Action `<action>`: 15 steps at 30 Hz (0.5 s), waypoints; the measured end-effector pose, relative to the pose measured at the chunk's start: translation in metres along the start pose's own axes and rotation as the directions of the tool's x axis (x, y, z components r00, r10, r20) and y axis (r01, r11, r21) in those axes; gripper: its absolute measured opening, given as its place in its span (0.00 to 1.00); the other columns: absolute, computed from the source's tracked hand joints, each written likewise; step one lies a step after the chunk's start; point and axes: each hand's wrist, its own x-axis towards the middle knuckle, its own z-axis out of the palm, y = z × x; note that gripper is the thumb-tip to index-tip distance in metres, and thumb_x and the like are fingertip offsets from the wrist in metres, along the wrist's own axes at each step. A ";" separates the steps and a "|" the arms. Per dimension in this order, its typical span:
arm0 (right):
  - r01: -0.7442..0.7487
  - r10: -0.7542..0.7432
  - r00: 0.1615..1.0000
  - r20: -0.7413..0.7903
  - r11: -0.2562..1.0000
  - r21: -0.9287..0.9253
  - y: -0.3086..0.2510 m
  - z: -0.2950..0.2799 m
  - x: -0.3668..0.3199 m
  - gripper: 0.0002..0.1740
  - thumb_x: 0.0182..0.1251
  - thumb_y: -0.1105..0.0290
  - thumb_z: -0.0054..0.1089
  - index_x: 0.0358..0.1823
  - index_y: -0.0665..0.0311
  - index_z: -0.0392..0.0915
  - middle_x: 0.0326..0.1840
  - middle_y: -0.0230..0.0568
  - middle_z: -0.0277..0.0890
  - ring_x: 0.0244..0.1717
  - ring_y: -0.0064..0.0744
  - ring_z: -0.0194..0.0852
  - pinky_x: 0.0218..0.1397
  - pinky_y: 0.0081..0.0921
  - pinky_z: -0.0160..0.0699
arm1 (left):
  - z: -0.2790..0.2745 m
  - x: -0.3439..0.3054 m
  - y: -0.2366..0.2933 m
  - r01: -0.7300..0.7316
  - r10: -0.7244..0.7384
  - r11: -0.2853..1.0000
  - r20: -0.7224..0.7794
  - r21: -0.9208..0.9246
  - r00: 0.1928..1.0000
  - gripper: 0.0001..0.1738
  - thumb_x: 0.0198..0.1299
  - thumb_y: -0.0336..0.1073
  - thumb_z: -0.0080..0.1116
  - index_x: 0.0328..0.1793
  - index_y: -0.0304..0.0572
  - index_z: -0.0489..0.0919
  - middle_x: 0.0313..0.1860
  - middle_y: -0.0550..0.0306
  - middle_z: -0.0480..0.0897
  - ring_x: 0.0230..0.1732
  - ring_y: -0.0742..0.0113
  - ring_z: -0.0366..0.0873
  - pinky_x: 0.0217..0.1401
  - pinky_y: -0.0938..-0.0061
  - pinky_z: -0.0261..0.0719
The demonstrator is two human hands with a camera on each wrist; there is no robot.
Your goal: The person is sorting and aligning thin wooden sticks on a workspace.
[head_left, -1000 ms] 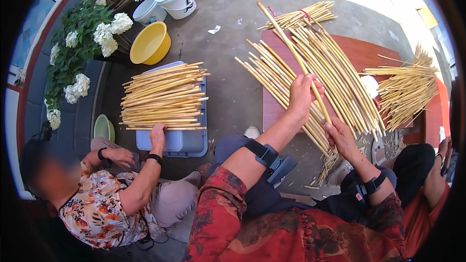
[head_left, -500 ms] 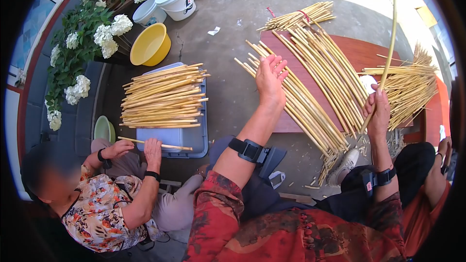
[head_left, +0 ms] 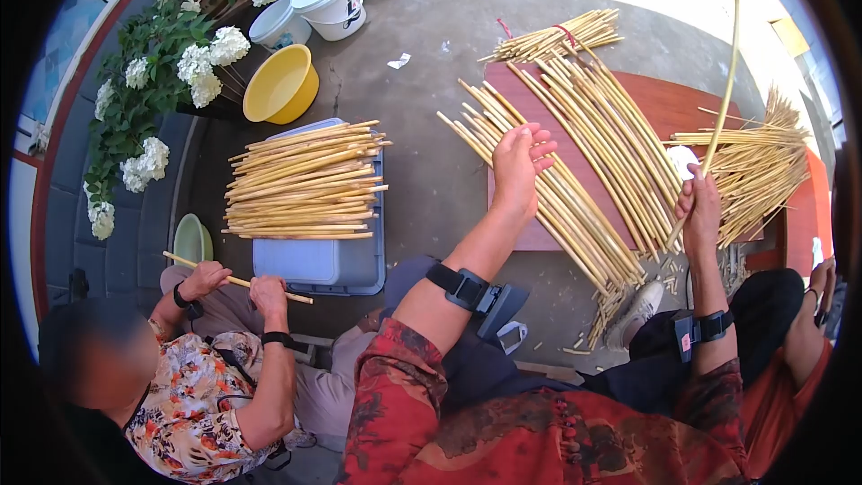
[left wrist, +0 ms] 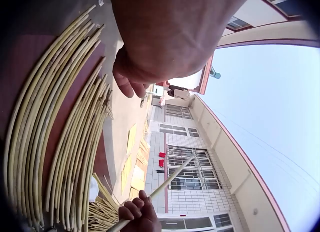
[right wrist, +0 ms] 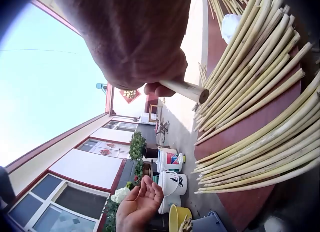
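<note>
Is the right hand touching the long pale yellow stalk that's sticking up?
Touching. The right wrist view shows the right hand curled round the long pale yellow stalk near its lower end.

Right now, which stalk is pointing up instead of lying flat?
The single stalk gripped by the right hand; the piled stalks lie flat on the table.

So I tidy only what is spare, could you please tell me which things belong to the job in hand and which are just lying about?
In use: long pale yellow stalk held up in the right grip; spread of pale yellow stalks under the open left grip; red-brown wooden board.
Lying about: yellow plastic basin; white lidded buckets; white-flowered shrub.
</note>
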 end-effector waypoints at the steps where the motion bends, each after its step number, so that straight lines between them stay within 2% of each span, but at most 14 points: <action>1: -0.019 0.070 0.991 0.117 0.918 -0.396 0.001 0.012 -0.006 0.12 0.65 0.64 0.43 0.42 0.64 0.68 0.17 0.26 0.59 0.16 0.11 0.54 0.16 0.10 0.55 | 0.003 -0.003 0.000 -0.065 0.063 0.998 0.082 0.020 0.995 0.14 0.63 0.36 0.37 0.46 0.32 0.67 0.37 0.52 0.73 0.35 0.66 0.75 0.36 0.74 0.75; 2: 0.431 -0.238 0.898 0.370 0.643 -0.633 0.034 0.005 0.004 0.10 0.64 0.64 0.45 0.40 0.63 0.70 0.17 0.26 0.59 0.14 0.12 0.53 0.14 0.11 0.53 | 0.005 -0.007 0.002 -0.132 0.125 0.991 0.163 0.035 0.979 0.14 0.63 0.36 0.36 0.46 0.32 0.68 0.36 0.52 0.73 0.33 0.67 0.75 0.35 0.76 0.75; 4: 0.710 -0.411 0.686 0.600 0.198 -0.676 0.041 0.007 0.007 0.09 0.64 0.66 0.46 0.39 0.63 0.71 0.18 0.25 0.60 0.12 0.11 0.51 0.13 0.11 0.51 | 0.010 -0.013 0.007 -0.177 0.169 0.984 0.198 0.028 0.966 0.14 0.63 0.37 0.36 0.45 0.32 0.68 0.35 0.53 0.73 0.31 0.70 0.75 0.33 0.78 0.75; 5: 0.712 -0.408 0.684 0.605 0.195 -0.674 0.034 0.012 0.006 0.09 0.64 0.66 0.46 0.39 0.63 0.71 0.18 0.25 0.60 0.12 0.11 0.51 0.13 0.11 0.51 | 0.011 -0.015 0.009 -0.195 0.180 0.980 0.235 0.041 0.955 0.14 0.63 0.37 0.36 0.44 0.32 0.68 0.35 0.53 0.73 0.31 0.70 0.75 0.33 0.78 0.75; 6: 0.442 -0.291 0.896 0.335 0.648 -0.621 0.021 0.019 0.005 0.10 0.64 0.66 0.45 0.40 0.63 0.70 0.18 0.25 0.60 0.13 0.11 0.52 0.13 0.10 0.51 | 0.011 -0.015 0.011 -0.218 0.196 0.975 0.272 0.052 0.942 0.14 0.64 0.37 0.36 0.44 0.32 0.69 0.35 0.53 0.73 0.31 0.70 0.75 0.33 0.78 0.75; 7: 0.065 -0.024 0.993 0.112 0.925 -0.374 0.013 0.026 0.006 0.10 0.65 0.66 0.44 0.41 0.63 0.70 0.18 0.25 0.60 0.13 0.10 0.52 0.13 0.10 0.51 | 0.010 -0.014 0.010 -0.216 0.191 0.974 0.274 0.064 0.943 0.14 0.63 0.37 0.36 0.43 0.33 0.69 0.34 0.53 0.73 0.30 0.71 0.74 0.33 0.79 0.74; 8: 0.079 -0.077 0.997 0.017 0.979 -0.189 0.012 0.029 0.010 0.11 0.65 0.66 0.42 0.42 0.63 0.69 0.18 0.25 0.60 0.14 0.10 0.52 0.13 0.09 0.50 | 0.009 -0.013 0.010 -0.223 0.200 0.973 0.265 0.060 0.943 0.14 0.63 0.37 0.36 0.43 0.33 0.69 0.34 0.53 0.73 0.30 0.71 0.74 0.33 0.79 0.74; 10: 0.149 -0.151 0.987 -0.049 0.988 -0.043 0.015 0.039 0.011 0.12 0.66 0.65 0.41 0.44 0.64 0.68 0.17 0.25 0.59 0.13 0.10 0.50 0.12 0.10 0.50 | 0.007 -0.013 0.007 -0.143 0.137 0.990 0.236 0.009 0.962 0.14 0.63 0.36 0.36 0.43 0.33 0.69 0.34 0.53 0.73 0.30 0.71 0.74 0.32 0.79 0.74; 11: 0.044 -0.028 0.998 0.060 0.961 -0.272 0.011 0.049 0.004 0.12 0.65 0.66 0.42 0.43 0.65 0.68 0.18 0.27 0.60 0.15 0.12 0.53 0.14 0.11 0.54 | 0.007 -0.015 0.009 -0.110 0.104 0.994 0.211 0.019 0.972 0.14 0.63 0.36 0.36 0.43 0.33 0.69 0.34 0.53 0.73 0.30 0.71 0.74 0.32 0.80 0.74; 12: -0.033 0.116 0.984 0.139 0.869 -0.493 0.008 0.058 -0.005 0.12 0.65 0.67 0.43 0.43 0.66 0.69 0.19 0.28 0.62 0.16 0.14 0.55 0.17 0.13 0.58 | 0.008 -0.016 0.009 -0.114 0.107 0.993 0.210 0.022 0.972 0.14 0.63 0.36 0.36 0.43 0.33 0.69 0.34 0.53 0.73 0.30 0.71 0.74 0.32 0.80 0.74; 13: 0.166 0.113 0.917 0.384 0.765 -0.622 0.038 0.049 0.005 0.11 0.63 0.68 0.45 0.41 0.68 0.70 0.21 0.30 0.65 0.21 0.18 0.61 0.25 0.16 0.64 | 0.008 -0.017 0.010 -0.113 0.104 0.993 0.190 0.037 0.976 0.14 0.63 0.36 0.35 0.43 0.33 0.69 0.34 0.53 0.73 0.30 0.71 0.74 0.32 0.80 0.74; 14: 0.101 0.197 0.900 0.389 0.774 -0.625 0.041 0.055 -0.002 0.10 0.62 0.70 0.47 0.39 0.70 0.72 0.23 0.31 0.67 0.25 0.21 0.64 0.33 0.18 0.65 | 0.006 -0.018 0.012 -0.109 0.099 0.993 0.170 0.053 0.981 0.14 0.63 0.36 0.35 0.43 0.33 0.69 0.34 0.53 0.73 0.30 0.71 0.74 0.32 0.80 0.73; 15: 0.103 0.132 0.927 0.352 0.811 -0.576 0.042 0.058 0.000 0.11 0.62 0.69 0.47 0.40 0.69 0.71 0.22 0.30 0.66 0.23 0.19 0.62 0.29 0.16 0.63 | 0.006 -0.020 0.013 -0.131 0.118 0.990 0.178 0.061 0.977 0.14 0.63 0.36 0.36 0.43 0.33 0.69 0.34 0.53 0.74 0.30 0.72 0.74 0.32 0.81 0.73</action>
